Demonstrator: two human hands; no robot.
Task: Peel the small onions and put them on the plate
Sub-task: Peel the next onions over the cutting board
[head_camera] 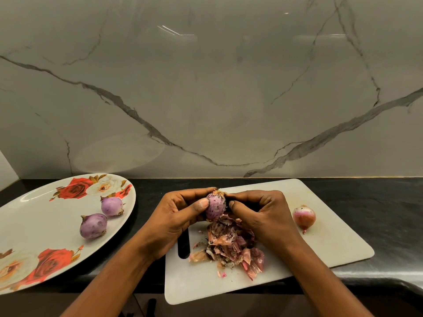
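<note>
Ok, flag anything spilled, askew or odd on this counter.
Nothing is damaged. The cutting board sits askew, its near edge overhanging the counter. Loose peels are heaped on it below the hands, as expected from peeling. One unpeeled onion lies beside the right hand.

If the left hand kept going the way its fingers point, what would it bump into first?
Probably the right hand. The left hand points rightward, across the small onion it already grips, and the right hand's fingertips sit on the onion's other side. Depth is hard to judge here.
</note>
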